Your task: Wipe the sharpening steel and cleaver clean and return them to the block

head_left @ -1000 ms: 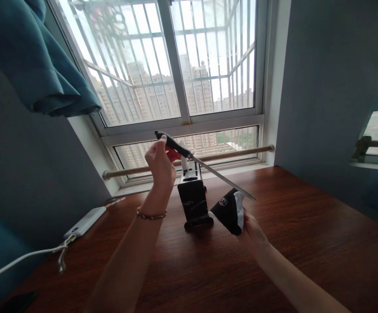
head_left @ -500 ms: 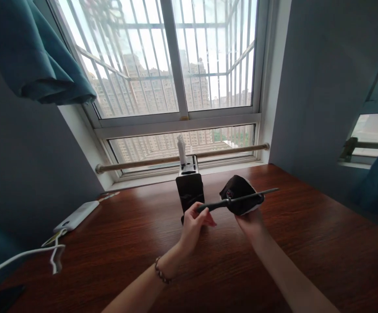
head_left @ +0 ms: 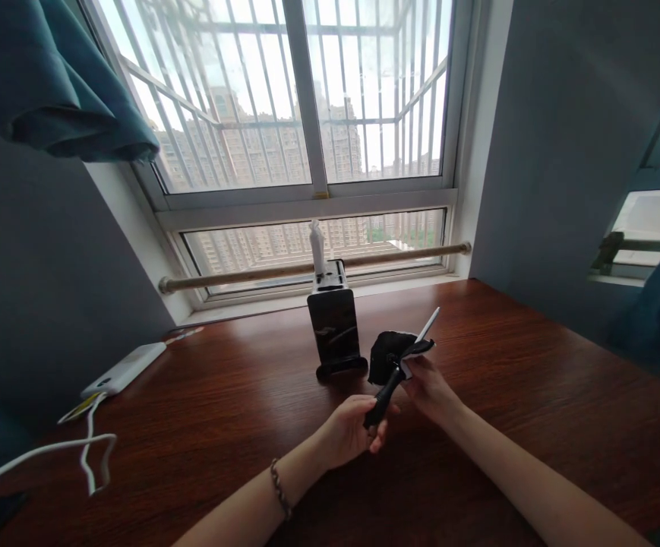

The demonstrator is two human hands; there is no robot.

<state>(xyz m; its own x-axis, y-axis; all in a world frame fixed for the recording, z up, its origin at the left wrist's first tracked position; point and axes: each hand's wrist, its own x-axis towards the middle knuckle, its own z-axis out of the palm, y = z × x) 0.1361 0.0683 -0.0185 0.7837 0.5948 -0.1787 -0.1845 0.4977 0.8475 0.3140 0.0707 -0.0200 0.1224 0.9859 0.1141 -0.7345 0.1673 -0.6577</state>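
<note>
My left hand [head_left: 355, 429] is closed around the black handle of a knife-like tool [head_left: 385, 399], low over the wooden desk. Its slim, pale blade slants up and to the right. In my right hand [head_left: 429, 389] is a piece of black cloth [head_left: 386, 355] with a whitish underside, folded around the middle of the blade. The blade's far end sticks out above the cloth; the stretch inside it is hidden. Just behind the cloth stands a black phone stand [head_left: 334, 327].
A tissue box [head_left: 330, 275] with a tissue sticking up stands behind the phone stand, near the window. At left on the desk [head_left: 221, 395] lie a white power strip or adapter [head_left: 123, 371] and a white cable [head_left: 91, 456]. A rail [head_left: 250, 276] runs along the window.
My left hand has lowered the handle toward me, so the tool now points up and away instead of sideways. My right hand has folded the black cloth over the blade.
</note>
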